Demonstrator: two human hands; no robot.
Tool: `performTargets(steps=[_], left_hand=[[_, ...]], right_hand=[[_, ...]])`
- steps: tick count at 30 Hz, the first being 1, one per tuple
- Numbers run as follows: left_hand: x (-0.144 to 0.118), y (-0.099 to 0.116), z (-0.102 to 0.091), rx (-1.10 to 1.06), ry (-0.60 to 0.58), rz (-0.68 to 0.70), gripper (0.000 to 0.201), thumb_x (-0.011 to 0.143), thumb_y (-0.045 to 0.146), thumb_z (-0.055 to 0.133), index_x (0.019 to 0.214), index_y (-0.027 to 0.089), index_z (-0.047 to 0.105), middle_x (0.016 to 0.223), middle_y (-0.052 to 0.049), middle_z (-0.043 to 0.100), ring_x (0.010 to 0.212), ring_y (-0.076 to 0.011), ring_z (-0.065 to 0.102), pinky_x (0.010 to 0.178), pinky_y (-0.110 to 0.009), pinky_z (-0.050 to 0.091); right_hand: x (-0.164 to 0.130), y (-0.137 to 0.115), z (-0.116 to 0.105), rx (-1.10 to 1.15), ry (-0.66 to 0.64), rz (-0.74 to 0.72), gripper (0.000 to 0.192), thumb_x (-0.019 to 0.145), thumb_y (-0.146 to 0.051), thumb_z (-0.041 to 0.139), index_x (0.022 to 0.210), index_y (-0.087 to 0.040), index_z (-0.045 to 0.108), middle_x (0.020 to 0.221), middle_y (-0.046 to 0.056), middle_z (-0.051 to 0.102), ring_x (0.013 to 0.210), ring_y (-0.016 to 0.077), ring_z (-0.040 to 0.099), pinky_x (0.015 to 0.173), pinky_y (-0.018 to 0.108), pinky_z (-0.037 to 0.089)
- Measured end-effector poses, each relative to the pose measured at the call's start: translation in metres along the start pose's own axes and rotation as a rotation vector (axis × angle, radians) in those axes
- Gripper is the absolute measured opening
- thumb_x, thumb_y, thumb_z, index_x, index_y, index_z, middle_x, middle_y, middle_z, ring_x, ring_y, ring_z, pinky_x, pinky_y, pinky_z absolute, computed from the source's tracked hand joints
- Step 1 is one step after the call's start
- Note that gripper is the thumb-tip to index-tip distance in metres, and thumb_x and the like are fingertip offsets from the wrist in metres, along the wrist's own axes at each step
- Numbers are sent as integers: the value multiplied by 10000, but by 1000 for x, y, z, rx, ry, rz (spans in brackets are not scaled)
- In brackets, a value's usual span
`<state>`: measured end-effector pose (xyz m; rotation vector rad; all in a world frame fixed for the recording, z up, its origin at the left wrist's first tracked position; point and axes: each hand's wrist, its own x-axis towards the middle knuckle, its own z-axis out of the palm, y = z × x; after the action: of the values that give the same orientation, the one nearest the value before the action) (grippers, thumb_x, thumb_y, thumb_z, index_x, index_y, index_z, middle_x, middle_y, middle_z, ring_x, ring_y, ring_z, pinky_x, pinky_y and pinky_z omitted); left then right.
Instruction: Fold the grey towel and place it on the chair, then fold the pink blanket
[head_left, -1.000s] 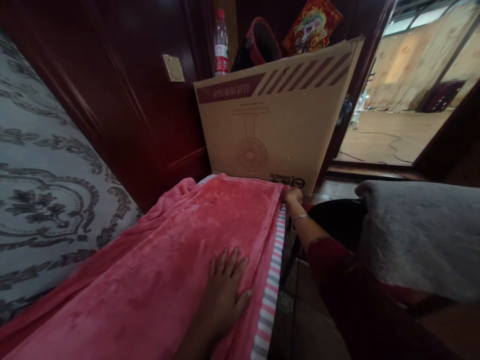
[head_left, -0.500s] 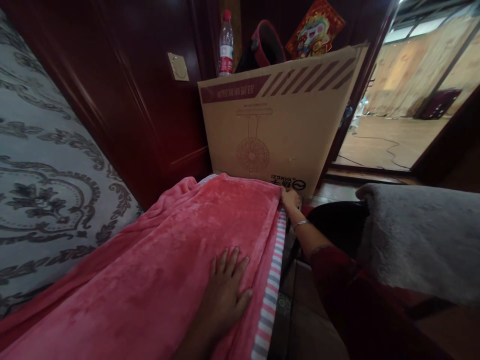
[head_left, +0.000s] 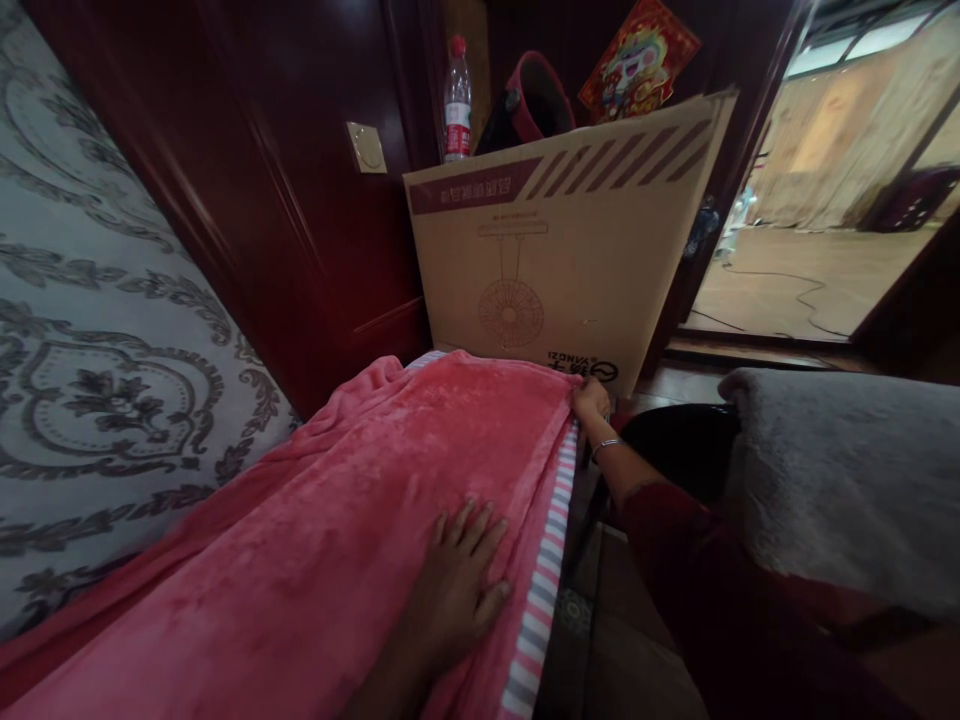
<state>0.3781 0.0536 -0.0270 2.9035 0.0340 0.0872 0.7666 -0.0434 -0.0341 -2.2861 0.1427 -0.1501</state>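
Note:
A pink plush blanket (head_left: pixel 315 520) lies folded lengthwise over a narrow surface. Under its right side shows the edge of a pink, grey and white striped cloth (head_left: pixel 541 590). My left hand (head_left: pixel 461 575) rests flat on the blanket near that side, fingers spread. Farther off, my right hand (head_left: pixel 591 400), with a bracelet on its wrist, pinches the blanket's far right corner. Its fingertips are partly hidden in the fabric.
A large cardboard box (head_left: pixel 555 260) with a fan drawing stands behind the blanket, a bottle (head_left: pixel 457 105) near its top. Dark red panelling (head_left: pixel 300 150) and patterned wall (head_left: pixel 112 400) bound the left. To the right are a grey fluffy cover (head_left: pixel 847 470), a black seat (head_left: pixel 679 440) and a doorway.
The view has shifted slightly, so most things sit a little lower and to the right. My right hand still grips the corner, and my left hand stays flat on the blanket.

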Motion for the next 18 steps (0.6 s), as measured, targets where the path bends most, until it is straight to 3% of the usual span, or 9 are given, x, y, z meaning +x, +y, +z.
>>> performTargets(steps=[7,11,18], left_hand=[[8,4,-8,-40,-140,-37,724,910,436,561,1562,317,267,1649,-48,231,1529,-321,137,1198,-653,136],[-1,10,-24,-113,-229,-47,684,944,508,490,1558,283,290,1643,-72,240,1525,-308,167,1210,-598,174],[-74,37,-30,84,-36,-147,522,872,246,585,1388,191,530,1464,-150,517,1359,-315,460,1112,-511,387]], right_hand=[[1,-1,-4,3,-41,6,248,866,-212,587,1083,-160,694,990,135,705,908,231,675,768,295,515],[-10,3,-9,16,-21,-15,348,919,-225,501,1229,-135,630,1076,149,694,970,238,659,816,308,510],[-30,18,-10,40,-13,-206,561,893,-328,589,1433,-218,482,1227,119,647,1150,280,574,963,393,451]])
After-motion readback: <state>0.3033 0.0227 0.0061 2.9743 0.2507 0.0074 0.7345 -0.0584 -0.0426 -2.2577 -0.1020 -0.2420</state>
